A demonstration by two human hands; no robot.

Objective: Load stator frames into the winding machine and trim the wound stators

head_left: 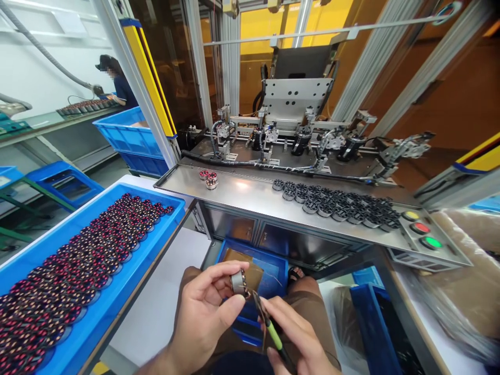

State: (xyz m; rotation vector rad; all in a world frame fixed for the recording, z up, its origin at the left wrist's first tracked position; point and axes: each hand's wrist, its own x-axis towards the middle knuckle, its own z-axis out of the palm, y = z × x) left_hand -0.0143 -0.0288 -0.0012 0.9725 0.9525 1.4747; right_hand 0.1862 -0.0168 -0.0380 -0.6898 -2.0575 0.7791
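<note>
My left hand [205, 307] is closed around a motor stator [236, 283], a short grey metal ring with copper-coloured windings along its right side. Loose thin wire ends stick out from it to the right. In my right hand [299, 333] is a pair of wire cutters [274, 335] with green and black handles. Their jaws point up and left, close beside the stator's lower right edge. Whether the jaws touch a wire I cannot tell. Both hands are above my lap, in front of a blue bin [275, 271] that holds a piece of cardboard.
A blue tray [177, 211] full of red-and-copper wound stators lies left. On the metal ledge [246, 190] are a few wound stators [211, 181] and several dark unwound ones [332, 204]. Beyond stands a winding machine [299, 99]; a button box [429, 242] is right. A co-worker [119, 86] works far left.
</note>
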